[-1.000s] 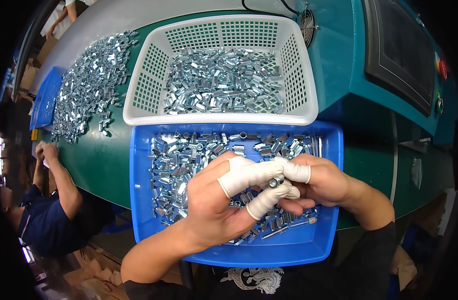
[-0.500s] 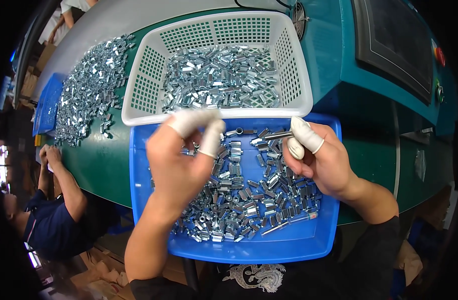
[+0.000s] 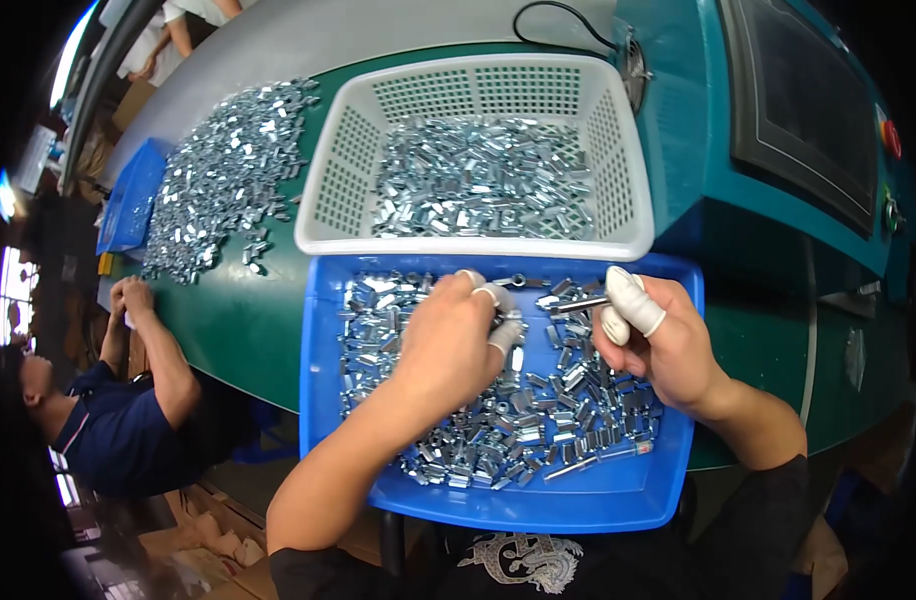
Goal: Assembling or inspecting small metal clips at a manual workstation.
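Observation:
My right hand [image 3: 663, 335], with white finger cots on thumb and finger, pinches a slim metal rod [image 3: 581, 304]. The rod points left over the blue tray [image 3: 323, 420], and its other end is hidden in my fingers. My left hand [image 3: 453, 335], also wearing white finger cots, is down in the tray among many shiny long hex nuts [image 3: 523, 430]. Its thumb and fingers are curled close together; whatever lies between them is hidden. Another thin metal rod [image 3: 588, 464] with a small label lies on the nuts at the tray's near right.
Behind the tray stands a white perforated basket [image 3: 475, 246] holding more nuts. A large nut heap [image 3: 223, 170] and a small blue bin [image 3: 135, 200] are at far left. A person's hands [image 3: 130, 298] rest there. A teal machine [image 3: 678, 130] with a screen stands at right.
My left hand has come down from the basket's near rim into the nuts in the tray. My right hand still holds the rod. The whole view has shifted slightly.

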A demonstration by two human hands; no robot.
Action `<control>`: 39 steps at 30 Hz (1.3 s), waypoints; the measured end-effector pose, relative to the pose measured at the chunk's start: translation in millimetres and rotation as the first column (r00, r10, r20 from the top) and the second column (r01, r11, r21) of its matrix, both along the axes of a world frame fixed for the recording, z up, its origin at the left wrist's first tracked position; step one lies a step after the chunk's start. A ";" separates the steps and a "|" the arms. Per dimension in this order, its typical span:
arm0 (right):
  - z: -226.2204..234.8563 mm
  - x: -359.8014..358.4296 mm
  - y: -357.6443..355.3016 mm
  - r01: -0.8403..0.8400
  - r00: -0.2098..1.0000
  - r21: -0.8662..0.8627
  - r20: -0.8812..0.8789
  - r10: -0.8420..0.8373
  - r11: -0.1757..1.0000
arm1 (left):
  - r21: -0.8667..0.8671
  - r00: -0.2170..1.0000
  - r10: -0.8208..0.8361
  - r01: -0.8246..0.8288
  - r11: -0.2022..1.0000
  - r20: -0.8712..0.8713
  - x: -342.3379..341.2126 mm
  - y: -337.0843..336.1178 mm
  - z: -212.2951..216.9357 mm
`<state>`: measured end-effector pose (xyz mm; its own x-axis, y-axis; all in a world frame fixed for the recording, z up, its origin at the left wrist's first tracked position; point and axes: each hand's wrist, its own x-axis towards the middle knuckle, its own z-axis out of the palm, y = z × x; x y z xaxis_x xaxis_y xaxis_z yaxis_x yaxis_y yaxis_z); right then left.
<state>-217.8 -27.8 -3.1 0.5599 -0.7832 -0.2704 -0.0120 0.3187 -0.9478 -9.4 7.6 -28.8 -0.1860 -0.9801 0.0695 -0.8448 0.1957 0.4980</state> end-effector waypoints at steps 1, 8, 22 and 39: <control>0.8 1.1 0.4 0.003 1.000 -0.007 -0.012 -0.003 1.000 | 0.051 1.000 0.004 -0.004 0.999 -0.006 -0.4 0.9 1.2; -1.1 -0.6 1.7 0.034 0.999 -0.035 -0.023 -0.035 0.999 | 0.103 0.941 0.064 -0.032 0.994 -0.331 -8.3 5.3 17.2; -11.1 1.6 6.9 -0.040 0.999 -0.271 -0.015 0.038 0.962 | 0.310 0.542 0.202 0.115 0.944 -0.816 -14.7 14.3 22.9; -1.4 -3.1 -7.0 -0.442 0.896 0.395 0.237 0.375 0.805 | -0.374 0.735 -0.335 0.120 0.920 -0.590 -24.1 13.4 26.0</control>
<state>-220.9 -34.7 -4.6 0.8592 -0.2968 -0.4167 -0.1108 0.6873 -0.7179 -33.5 21.0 -2.7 -0.2077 -0.8248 0.5259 -0.2644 0.5649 0.7816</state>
